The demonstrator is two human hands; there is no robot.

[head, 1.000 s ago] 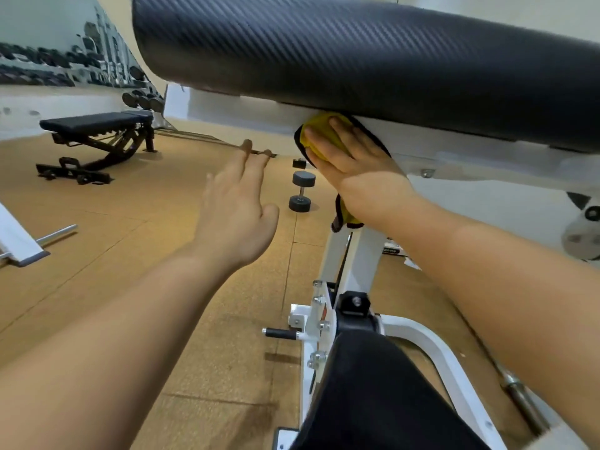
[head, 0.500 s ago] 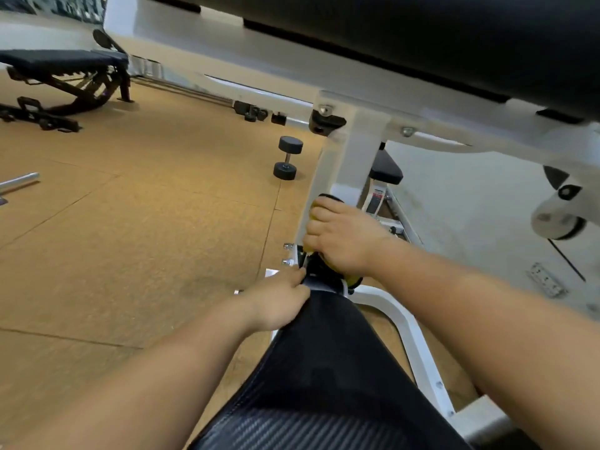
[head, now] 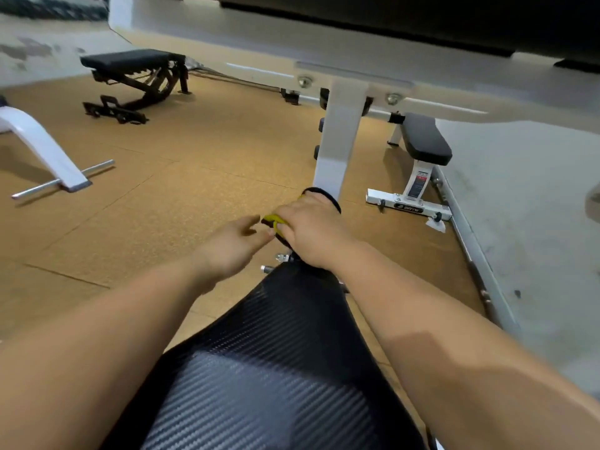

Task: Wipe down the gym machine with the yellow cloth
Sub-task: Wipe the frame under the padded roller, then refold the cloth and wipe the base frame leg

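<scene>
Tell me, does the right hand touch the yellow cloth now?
Touching. The head view shows the right hand gripping the yellow cloth, which bulges out beside the knuckles.

right hand: grips yellow cloth at white upright post
left hand: fingers relaxed, beside cloth

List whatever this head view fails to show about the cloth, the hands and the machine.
1. Yellow cloth: head view, mostly covered by the right hand gripping it; only a fold shows.
2. White post: its foot hidden behind that hand and cloth.
3. Upper black pad: cut off by the top edge.
4. Left hand: blurred; contact with the cloth unclear.
5. Label on the flat bench: too small to read.
</scene>
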